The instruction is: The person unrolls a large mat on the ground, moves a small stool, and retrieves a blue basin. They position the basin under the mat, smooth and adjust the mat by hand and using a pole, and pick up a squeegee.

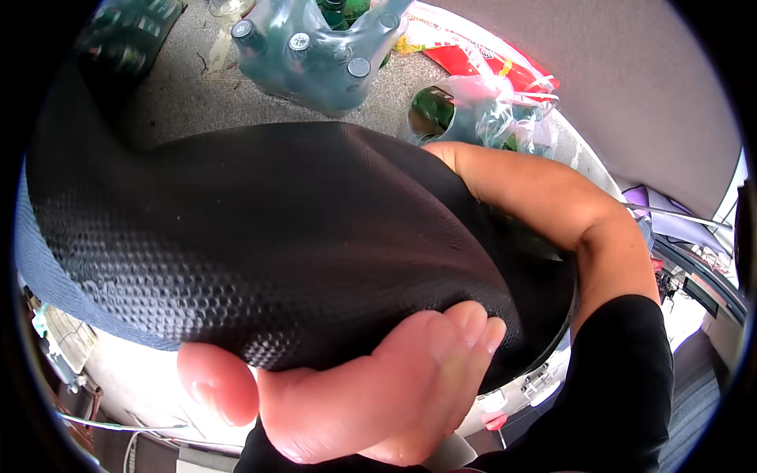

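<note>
A large black flexible piece (315, 205) with a dimpled surface fills the middle of the view, and a blue woven edge (83, 296) shows at its left. My left hand (378, 386) is closed on its near edge, thumb to the left and fingers curled against the black material. From the right, my right forearm (536, 189) bends over the far side of the piece. My right hand is hidden behind or within the black material, so its fingers do not show.
Beyond the black piece, clear plastic wraps several capped bottles (315, 71) on a grey surface (185, 102). Another wrapped green bottle (432, 112) lies near my right forearm, beside red and white packaging (505, 63). Dark bottles (138, 35) are at the upper left.
</note>
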`<state>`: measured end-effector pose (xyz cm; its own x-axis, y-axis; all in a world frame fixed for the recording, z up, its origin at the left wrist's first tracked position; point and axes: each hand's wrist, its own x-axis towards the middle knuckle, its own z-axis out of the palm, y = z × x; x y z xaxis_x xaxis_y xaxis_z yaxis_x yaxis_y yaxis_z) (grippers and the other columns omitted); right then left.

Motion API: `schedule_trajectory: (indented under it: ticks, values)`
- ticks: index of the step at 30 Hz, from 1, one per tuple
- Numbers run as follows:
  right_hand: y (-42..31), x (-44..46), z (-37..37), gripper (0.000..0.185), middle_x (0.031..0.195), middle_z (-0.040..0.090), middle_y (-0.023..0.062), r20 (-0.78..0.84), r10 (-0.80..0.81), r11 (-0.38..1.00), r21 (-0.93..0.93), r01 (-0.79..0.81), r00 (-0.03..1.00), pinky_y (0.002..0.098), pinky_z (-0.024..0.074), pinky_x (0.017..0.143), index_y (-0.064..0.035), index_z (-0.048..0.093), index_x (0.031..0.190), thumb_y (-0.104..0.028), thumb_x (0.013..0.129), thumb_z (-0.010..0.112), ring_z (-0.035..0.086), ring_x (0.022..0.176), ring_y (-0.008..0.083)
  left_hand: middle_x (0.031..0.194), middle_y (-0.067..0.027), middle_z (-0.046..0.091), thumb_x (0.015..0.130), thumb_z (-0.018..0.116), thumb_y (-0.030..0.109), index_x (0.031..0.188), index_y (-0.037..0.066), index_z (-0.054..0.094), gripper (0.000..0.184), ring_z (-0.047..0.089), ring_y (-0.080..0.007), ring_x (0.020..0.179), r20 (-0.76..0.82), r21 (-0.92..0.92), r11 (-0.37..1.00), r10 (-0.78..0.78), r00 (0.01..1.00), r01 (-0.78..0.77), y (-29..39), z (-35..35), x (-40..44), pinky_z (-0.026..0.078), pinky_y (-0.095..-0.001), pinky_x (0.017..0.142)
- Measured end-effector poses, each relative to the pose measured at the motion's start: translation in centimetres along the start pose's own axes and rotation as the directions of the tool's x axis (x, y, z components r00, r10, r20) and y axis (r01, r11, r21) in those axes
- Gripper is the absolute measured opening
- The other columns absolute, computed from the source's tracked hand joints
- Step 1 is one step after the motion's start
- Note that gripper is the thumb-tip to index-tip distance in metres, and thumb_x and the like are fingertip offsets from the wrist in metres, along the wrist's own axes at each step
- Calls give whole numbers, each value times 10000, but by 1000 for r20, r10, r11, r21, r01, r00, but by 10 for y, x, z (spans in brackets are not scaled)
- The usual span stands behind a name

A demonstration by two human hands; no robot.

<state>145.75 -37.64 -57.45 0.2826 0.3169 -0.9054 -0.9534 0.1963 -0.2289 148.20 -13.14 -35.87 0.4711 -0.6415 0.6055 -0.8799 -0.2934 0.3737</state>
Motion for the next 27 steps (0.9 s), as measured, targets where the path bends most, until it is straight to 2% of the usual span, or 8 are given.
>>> schedule_trajectory:
  ticks: [7, 11, 18, 20, 22, 23, 24, 27]
  values:
    - [-28, -41, 17, 432, 865, 572, 72, 93, -54, 970, 240, 30, 994, 313, 465, 772, -52, 562, 967, -467, 882, 479, 558, 817, 182, 755, 155, 510, 665, 635, 154, 729, 317, 595, 180, 498, -42, 863, 10, -22, 999, 26, 1000, -26, 5, -28, 27, 117, -445, 1093]
    - [-103, -117, 2, 518, 779, 497, 34, 88, -371, 894, 302, 330, 925, 343, 473, 740, -69, 504, 942, -560, 897, 346, 515, 738, 174, 766, 154, 512, 664, 643, 129, 743, 317, 601, 208, 501, -45, 877, 21, -34, 999, 26, 999, -25, 3, -41, 58, 96, -451, 1107]
    - [-222, -120, 18, 551, 867, 573, 69, -395, -639, 761, -200, 617, 660, 322, 472, 716, -38, 552, 965, -521, 931, 289, 550, 769, 165, 747, 101, 549, 591, 659, 146, 720, 270, 645, 180, 540, -115, 852, -85, -94, 993, 69, 994, -77, -8, -30, 106, 165, -440, 1100]
    - [-241, -100, 1, 579, 980, 601, 122, -444, -694, 720, -394, 572, 567, 335, 489, 732, -3, 564, 1052, -516, 922, 328, 578, 868, 180, 750, 92, 557, 583, 654, 155, 709, 242, 653, 153, 545, -123, 837, -152, -87, 987, 121, 981, -135, -17, -14, 114, 190, -446, 1087]
    - [-264, -113, -5, 381, 920, 653, 111, -234, -724, 283, -959, -30, 649, 343, 497, 718, -69, 587, 1081, -359, 835, 556, 632, 803, 214, 700, 79, 551, 558, 656, 150, 686, 218, 648, 145, 549, -133, 818, -231, -77, 980, 159, 960, -181, -28, 14, 118, 263, -448, 1041]
    - [-262, -105, -28, 370, 956, 645, 119, -186, -680, 472, -851, 229, 710, 338, 492, 733, -26, 579, 1079, -328, 877, 511, 622, 826, 188, 689, 76, 547, 550, 662, 144, 680, 215, 645, 149, 548, -132, 815, -197, -74, 977, 182, 963, -200, -31, 23, 120, 273, -445, 1030]
    - [-228, -133, -12, 602, 1037, 596, 150, -283, -720, 549, -790, 272, 634, 350, 507, 739, -11, 543, 1142, -538, 892, 393, 579, 937, 196, 678, 74, 542, 542, 668, 138, 673, 212, 642, 153, 548, -132, 811, -171, -69, 974, 201, 964, -215, -35, 30, 122, 284, -442, 1020]
    - [-174, -167, -5, 604, 1061, 586, 153, -392, -339, 616, -780, -113, 855, 334, 520, 697, -63, 520, 1206, -552, 859, 449, 579, 923, 192, 685, 74, 536, 526, 674, 100, 662, 207, 632, 178, 546, -133, 807, -185, -69, 970, 216, 959, -232, -39, 37, 126, 297, -449, 1005]
